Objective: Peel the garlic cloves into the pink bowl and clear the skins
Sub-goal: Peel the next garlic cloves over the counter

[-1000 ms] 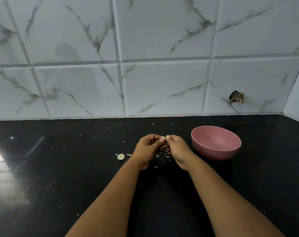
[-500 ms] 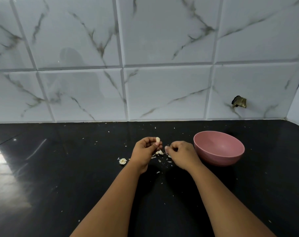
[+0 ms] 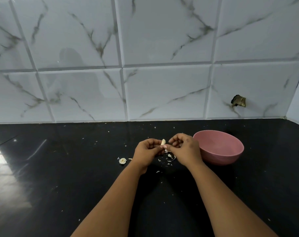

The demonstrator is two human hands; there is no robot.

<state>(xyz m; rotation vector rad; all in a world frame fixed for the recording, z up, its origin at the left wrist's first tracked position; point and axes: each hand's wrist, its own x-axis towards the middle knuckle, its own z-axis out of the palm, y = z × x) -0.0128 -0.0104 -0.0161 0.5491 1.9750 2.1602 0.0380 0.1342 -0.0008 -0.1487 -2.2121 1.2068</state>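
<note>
My left hand (image 3: pixel 148 152) pinches a pale garlic clove (image 3: pixel 163 142) that sticks up from its fingertips. My right hand (image 3: pixel 184 148) is right beside it, fingers curled, with its thumb and fingertips touching the clove's lower end. The pink bowl (image 3: pixel 219 148) stands on the black counter just right of my right hand; no cloves show inside it from here. Small white garlic skins (image 3: pixel 169 157) lie on the counter under and between my hands.
A garlic root stub (image 3: pixel 122 160) lies on the counter left of my left wrist. Tiny skin flakes are scattered across the black counter (image 3: pixel 59 168). A marbled tile wall (image 3: pixel 162 82) closes the back, with a corner at the right.
My right hand, apart from the left half a second ago, has come back to the clove. More peel pieces lie under the hands than a second ago.
</note>
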